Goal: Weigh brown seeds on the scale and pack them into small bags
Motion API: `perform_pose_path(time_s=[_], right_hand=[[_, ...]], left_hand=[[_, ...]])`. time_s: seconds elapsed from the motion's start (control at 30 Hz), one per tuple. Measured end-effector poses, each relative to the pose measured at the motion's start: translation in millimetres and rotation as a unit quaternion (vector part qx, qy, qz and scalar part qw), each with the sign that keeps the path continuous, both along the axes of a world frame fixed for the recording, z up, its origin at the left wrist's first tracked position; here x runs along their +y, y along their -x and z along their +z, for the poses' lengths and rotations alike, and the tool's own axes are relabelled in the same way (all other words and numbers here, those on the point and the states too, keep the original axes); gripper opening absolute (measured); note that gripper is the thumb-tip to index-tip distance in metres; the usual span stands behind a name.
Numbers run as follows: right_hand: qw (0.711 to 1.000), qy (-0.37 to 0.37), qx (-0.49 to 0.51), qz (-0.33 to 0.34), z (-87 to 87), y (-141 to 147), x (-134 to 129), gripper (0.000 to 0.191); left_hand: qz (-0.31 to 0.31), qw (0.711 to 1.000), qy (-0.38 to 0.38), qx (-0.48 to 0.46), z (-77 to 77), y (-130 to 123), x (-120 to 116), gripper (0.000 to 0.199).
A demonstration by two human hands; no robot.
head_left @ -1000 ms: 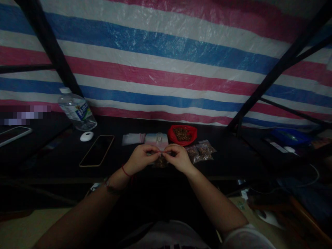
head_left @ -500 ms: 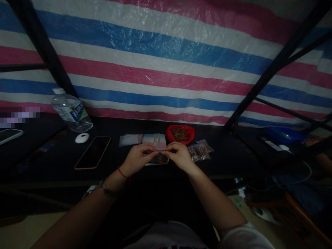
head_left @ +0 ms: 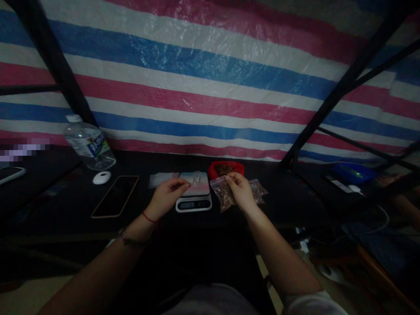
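Note:
My right hand pinches the top edge of a small clear zip bag with brown bits inside, right of the scale. More filled zip bags lie behind and to the right of that hand, partly covered by it. My left hand is at the left edge of a small kitchen scale, its thumb and fingers drawn together with nothing visible between them. On the scale's plate stands a small clear cup. A red bag with brown bits sits behind my right hand.
Flat clear bags lie left of the scale. Farther left are a phone, a white mouse-like item and a plastic bottle. Dark metal posts flank the black table. At far right is a blue item.
My hands have parted. The right hand has carried the filled zip bag off the scale to the right; the left has let go and moved slightly left. The scale's display now shows.

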State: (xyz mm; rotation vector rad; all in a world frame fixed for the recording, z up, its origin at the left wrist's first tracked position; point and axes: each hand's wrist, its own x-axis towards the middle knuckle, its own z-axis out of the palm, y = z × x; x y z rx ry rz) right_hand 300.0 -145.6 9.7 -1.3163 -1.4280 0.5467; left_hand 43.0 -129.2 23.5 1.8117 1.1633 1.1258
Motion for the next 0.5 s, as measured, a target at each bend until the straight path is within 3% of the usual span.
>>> perform_pose_path(time_s=[0.13,0.23,0.4,0.5], right_hand=[[0.966,0.072,-0.239,-0.069,-21.3,-34,-6,0.018],[0.92,0.061,-0.365,-0.128,-35.7,-36,-26,0.034],[0.874,0.087,-0.476,-0.042,-53.6,-18,-53,0.059],[0.856,0.148,-0.491,-0.066,-63.2,-25,-49,0.058]], left_hand=[[0.003,0.997,0.025,-0.07,-1.7,11,13,0.036],[0.009,0.996,0.027,-0.079,-2.7,14,17,0.033],[0.015,1.0,0.007,-0.01,-5.0,14,19,0.017],[0.011,1.0,0.007,0.025,-6.6,17,21,0.017]])
